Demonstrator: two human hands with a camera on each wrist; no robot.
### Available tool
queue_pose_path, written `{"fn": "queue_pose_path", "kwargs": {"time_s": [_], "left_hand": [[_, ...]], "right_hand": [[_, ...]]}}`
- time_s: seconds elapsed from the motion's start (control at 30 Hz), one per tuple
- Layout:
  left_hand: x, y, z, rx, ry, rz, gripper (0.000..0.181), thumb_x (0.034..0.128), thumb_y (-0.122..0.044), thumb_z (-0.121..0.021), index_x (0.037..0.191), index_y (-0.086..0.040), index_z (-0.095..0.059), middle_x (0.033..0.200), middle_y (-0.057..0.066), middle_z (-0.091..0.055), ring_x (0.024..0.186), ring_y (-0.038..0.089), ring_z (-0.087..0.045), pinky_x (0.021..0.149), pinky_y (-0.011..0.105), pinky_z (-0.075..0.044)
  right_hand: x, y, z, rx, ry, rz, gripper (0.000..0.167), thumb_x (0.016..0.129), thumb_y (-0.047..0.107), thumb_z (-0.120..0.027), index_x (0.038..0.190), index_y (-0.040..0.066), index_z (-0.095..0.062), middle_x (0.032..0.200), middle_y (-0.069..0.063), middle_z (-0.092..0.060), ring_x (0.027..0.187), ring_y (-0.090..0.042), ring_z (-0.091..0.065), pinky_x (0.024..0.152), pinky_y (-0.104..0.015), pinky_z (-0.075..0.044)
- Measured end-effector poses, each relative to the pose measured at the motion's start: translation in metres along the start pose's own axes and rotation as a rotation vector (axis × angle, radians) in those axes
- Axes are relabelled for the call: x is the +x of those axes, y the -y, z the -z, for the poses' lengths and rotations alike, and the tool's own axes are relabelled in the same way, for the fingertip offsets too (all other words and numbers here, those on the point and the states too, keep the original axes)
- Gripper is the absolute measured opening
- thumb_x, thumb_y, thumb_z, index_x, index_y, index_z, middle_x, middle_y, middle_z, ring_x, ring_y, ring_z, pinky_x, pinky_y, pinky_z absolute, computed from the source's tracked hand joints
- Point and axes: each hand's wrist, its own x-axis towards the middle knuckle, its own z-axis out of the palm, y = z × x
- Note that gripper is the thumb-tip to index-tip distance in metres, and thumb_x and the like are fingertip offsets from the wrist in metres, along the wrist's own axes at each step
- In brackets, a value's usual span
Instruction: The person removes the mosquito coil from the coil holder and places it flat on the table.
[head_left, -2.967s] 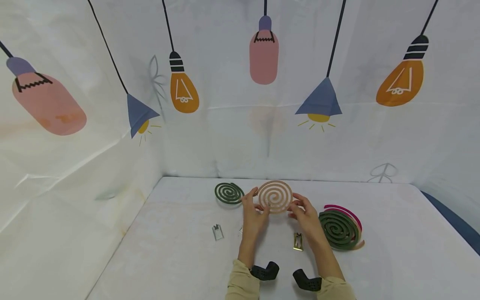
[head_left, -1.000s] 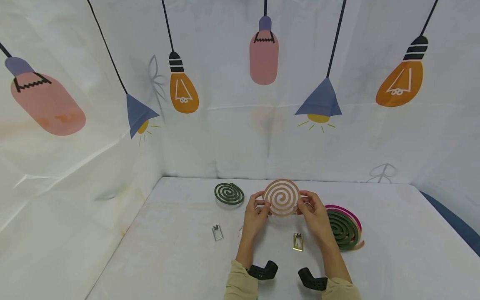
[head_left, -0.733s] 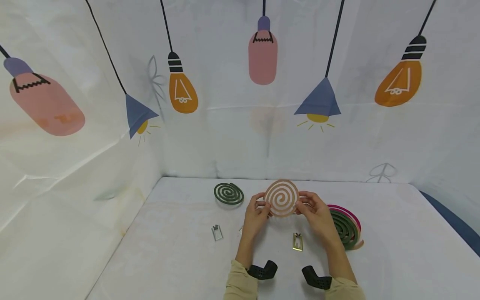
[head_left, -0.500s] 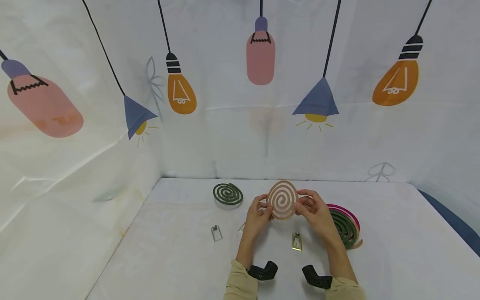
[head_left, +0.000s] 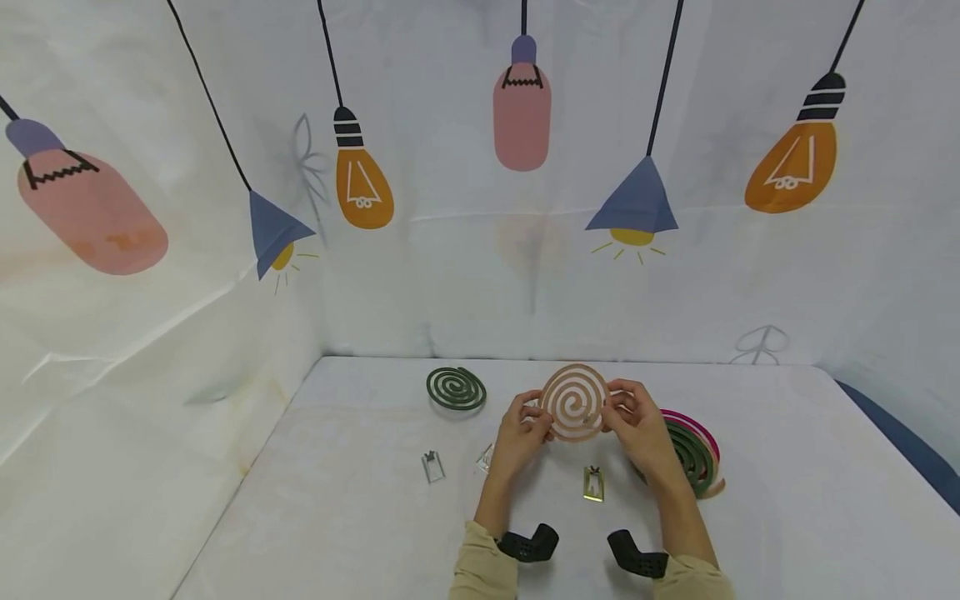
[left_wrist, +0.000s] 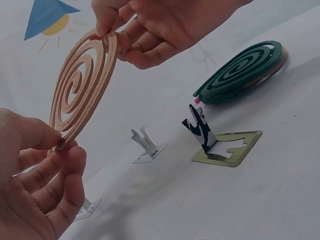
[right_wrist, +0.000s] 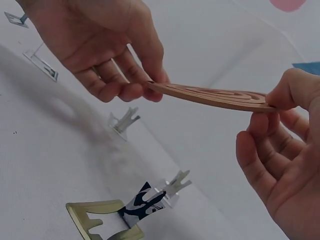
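Both hands hold up a tan mosquito coil [head_left: 574,405], tilted above the table. My left hand [head_left: 519,432] pinches its left rim between thumb and fingers. At the opposite rim, my right hand [head_left: 637,425] pinches it the same way. In the left wrist view, the coil [left_wrist: 94,97] appears slanted with gaps between its rings; the right wrist view shows it nearly edge-on. Below the hands stands a gold-coloured metal coil stand [head_left: 593,483] with a raised forked tab. A silver coil stand [head_left: 432,467] lies to the left, and another [head_left: 485,458] is partly hidden by my left hand.
A dark green coil [head_left: 457,389] lies near the table's back edge. Right of my right forearm is a stack of coils [head_left: 692,454], green on top with pink and tan below, partly covered by the arm. A printed white sheet [head_left: 465,275] hangs behind the table.
Over three seconds the coil and both hands have shifted right. My right thumb has come onto the coil's front rim. In the last half second the coil has turned more face-on.
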Motion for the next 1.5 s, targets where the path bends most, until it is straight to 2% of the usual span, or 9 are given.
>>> {"fn": "queue_pose_path", "kwargs": {"time_s": [0.27, 0.57, 0.93, 1.23, 1.33, 1.5], "left_hand": [[-0.002, -0.003, -0.003, 0.056, 0.007, -0.015, 0.04, 0.0887, 0.001, -0.057, 0.127, 0.004, -0.048, 0.095, 0.027, -0.065, 0.065, 0.028, -0.066, 0.057, 0.016, -0.044], [-0.003, -0.007, -0.003, 0.064, 0.025, 0.012, 0.04, 0.0893, 0.0, -0.056, 0.128, 0.005, -0.047, 0.097, 0.028, -0.064, 0.076, 0.047, -0.064, 0.058, 0.016, -0.044], [-0.004, -0.008, -0.004, 0.089, 0.028, 0.008, 0.041, 0.0894, -0.002, -0.058, 0.129, 0.003, -0.047, 0.097, 0.027, -0.065, 0.075, 0.046, -0.065, 0.055, 0.015, -0.041], [-0.006, -0.011, -0.005, 0.103, 0.028, 0.018, 0.041, 0.0898, -0.002, -0.057, 0.129, 0.003, -0.047, 0.098, 0.027, -0.065, 0.078, 0.049, -0.063, 0.055, 0.015, -0.039], [-0.004, -0.009, -0.006, 0.111, 0.028, 0.021, 0.041, 0.0896, -0.002, -0.057, 0.129, 0.003, -0.047, 0.098, 0.028, -0.065, 0.078, 0.05, -0.063, 0.055, 0.015, -0.039], [0.003, 0.009, -0.008, 0.121, 0.015, 0.019, 0.041, 0.09, -0.005, -0.057, 0.13, -0.001, -0.047, 0.097, 0.024, -0.066, 0.076, 0.047, -0.064, 0.053, 0.017, -0.038]], "right_hand": [[-0.001, 0.001, 0.007, -0.053, -0.006, -0.052, 0.036, 0.092, 0.003, -0.055, 0.125, 0.001, -0.042, 0.09, -0.002, -0.058, 0.071, -0.005, -0.061, 0.067, -0.025, -0.053], [-0.002, -0.001, 0.01, -0.064, -0.003, -0.075, 0.037, 0.093, 0.005, -0.055, 0.127, 0.001, -0.04, 0.092, -0.005, -0.057, 0.071, -0.006, -0.061, 0.068, -0.023, -0.052], [-0.003, -0.003, 0.013, -0.073, 0.007, -0.07, 0.037, 0.093, 0.007, -0.055, 0.127, 0.001, -0.04, 0.094, -0.011, -0.057, 0.07, -0.006, -0.06, 0.068, -0.023, -0.052], [-0.002, -0.004, 0.015, -0.088, 0.007, -0.09, 0.038, 0.094, 0.009, -0.054, 0.128, 0.002, -0.039, 0.093, -0.006, -0.057, 0.071, -0.005, -0.06, 0.069, -0.023, -0.051], [-0.003, -0.004, 0.015, -0.083, 0.004, -0.077, 0.037, 0.094, 0.008, -0.055, 0.127, 0.001, -0.04, 0.091, -0.004, -0.057, 0.07, -0.005, -0.059, 0.068, -0.023, -0.051], [-0.003, -0.002, 0.015, -0.079, -0.002, -0.079, 0.036, 0.094, 0.009, -0.054, 0.126, 0.001, -0.04, 0.09, -0.001, -0.056, 0.07, -0.005, -0.058, 0.069, -0.022, -0.052]]}}
